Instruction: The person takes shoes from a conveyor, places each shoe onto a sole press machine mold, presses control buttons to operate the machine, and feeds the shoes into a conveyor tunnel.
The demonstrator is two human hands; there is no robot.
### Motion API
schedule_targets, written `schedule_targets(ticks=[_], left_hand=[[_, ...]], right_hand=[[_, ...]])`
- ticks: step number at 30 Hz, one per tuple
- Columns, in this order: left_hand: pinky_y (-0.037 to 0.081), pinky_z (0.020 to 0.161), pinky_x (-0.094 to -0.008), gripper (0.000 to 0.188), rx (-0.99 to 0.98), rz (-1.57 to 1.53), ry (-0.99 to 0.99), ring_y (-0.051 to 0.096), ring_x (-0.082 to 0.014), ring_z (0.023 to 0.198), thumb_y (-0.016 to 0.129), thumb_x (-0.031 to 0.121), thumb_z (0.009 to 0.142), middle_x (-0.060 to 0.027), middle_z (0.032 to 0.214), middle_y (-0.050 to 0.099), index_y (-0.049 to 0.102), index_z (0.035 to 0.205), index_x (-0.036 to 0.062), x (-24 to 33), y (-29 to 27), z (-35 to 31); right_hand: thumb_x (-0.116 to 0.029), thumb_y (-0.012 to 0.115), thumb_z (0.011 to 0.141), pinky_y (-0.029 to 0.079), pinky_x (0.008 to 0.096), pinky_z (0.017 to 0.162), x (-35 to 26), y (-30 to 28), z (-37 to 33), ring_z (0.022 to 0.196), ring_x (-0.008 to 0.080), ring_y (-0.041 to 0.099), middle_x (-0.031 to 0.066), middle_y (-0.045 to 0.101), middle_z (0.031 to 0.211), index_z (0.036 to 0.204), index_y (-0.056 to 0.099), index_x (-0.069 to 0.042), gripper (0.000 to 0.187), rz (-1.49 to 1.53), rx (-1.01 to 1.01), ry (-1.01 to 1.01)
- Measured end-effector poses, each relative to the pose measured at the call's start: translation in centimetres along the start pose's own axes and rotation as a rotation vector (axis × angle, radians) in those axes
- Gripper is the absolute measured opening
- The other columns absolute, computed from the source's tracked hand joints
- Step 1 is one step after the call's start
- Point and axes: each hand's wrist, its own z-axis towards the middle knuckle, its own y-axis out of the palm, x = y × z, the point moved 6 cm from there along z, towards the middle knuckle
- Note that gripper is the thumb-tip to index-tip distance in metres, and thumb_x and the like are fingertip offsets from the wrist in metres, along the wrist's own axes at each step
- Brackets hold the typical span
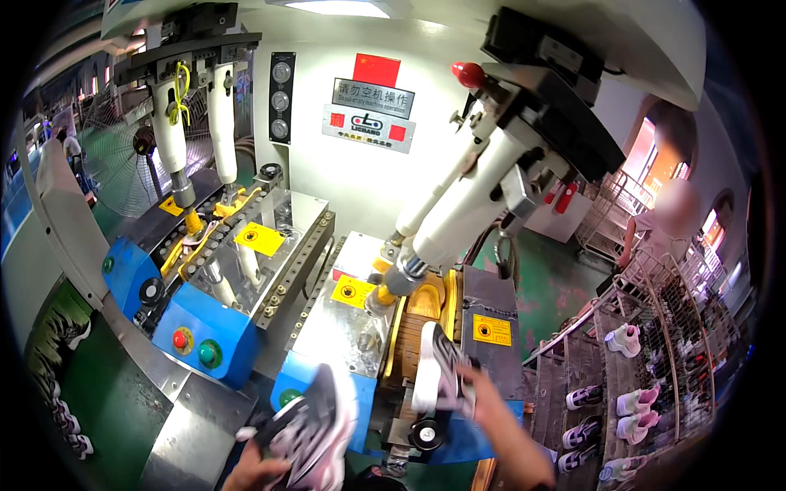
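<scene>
Over the right press bay (pixel 405 348) | right hand (pixel 490 403): fingers clamped on a white-soled sneaker (pixel 427 370), toe pointing away from the person | lower left, left hand (pixel 255 471): fingers closed around a second sneaker (pixel 318 427), blurred, near the bay's green button (pixel 289 397)

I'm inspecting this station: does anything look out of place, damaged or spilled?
One mild oddity: a yellow cord hangs on a white cylinder of the left machine; the other cylinders show none. No spill or obvious damage shows, though the shoe in the left hand is blurred.
</scene>
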Motion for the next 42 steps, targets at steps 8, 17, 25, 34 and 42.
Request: schedule_targets(ticks=[8,17,25,34,42], left_hand=[[0.048,0.083,-0.0354,0.042,0.828,-0.336,0.171,0.056,-0.0232,0.098,0.051,0.015,0.086,-0.0107,0.103,0.058,0.04,0.124,0.0019,-1.9,-6.4,-12.5],[0.05,0.079,-0.0364,0.031,0.801,-0.524,-0.052,0.058,-0.022,0.093,0.045,0.026,0.091,-0.0113,0.105,0.057,0.05,0.113,0.0046,-5.9,-10.2,-10.7],[0.048,0.08,-0.0346,0.034,0.659,-0.4,-0.324,0.057,-0.022,0.093,0.055,0.019,0.086,-0.01,0.102,0.058,0.05,0.116,0.0044,-5.6,-12.8,-4.8],[0.048,0.078,-0.0301,0.041,0.628,-0.148,-0.421,0.056,-0.0176,0.096,0.06,0.017,0.084,-0.0062,0.106,0.057,0.048,0.121,0.007,-7.9,-23.3,-3.4],[0.05,0.078,-0.0364,0.045,0.614,-0.132,-0.215,0.057,-0.0245,0.094,0.058,0.016,0.085,-0.0105,0.107,0.057,0.044,0.125,0.0024,-6.3,-24.5,-6.1]], right_hand=[[-0.026,0.068,0.071,0.048,0.0399,0.08,-6.7,2.0,17.2,0.092,0.0331,0.062,0.0241,0.061,0.103,0.11,0.054,0.008,0.053,-1.206,0.694,-0.483],[-0.021,0.063,0.075,0.044,0.0455,0.085,-4.2,3.2,18.7,0.099,0.0443,0.052,0.0313,0.05,0.108,0.121,0.033,0.011,0.063,-1.238,0.683,-0.786],[-0.026,0.062,0.075,0.044,0.0455,0.084,-3.3,3.6,17.7,0.098,0.0416,0.054,0.0289,0.051,0.108,0.12,0.037,0.007,0.061,-1.271,0.678,-0.684],[-0.018,0.066,0.074,0.041,0.0424,0.092,7.7,24.1,2.8,0.108,0.0394,0.05,0.0247,0.05,0.116,0.123,0.043,0.004,0.058,-1.303,0.027,-1.434],[-0.016,0.058,0.081,0.027,0.052,0.103,21.3,28.4,5.9,0.122,0.0343,0.04,0.0217,0.042,0.129,0.124,0.043,-0.001,0.048,-1.711,-0.324,-1.211]])
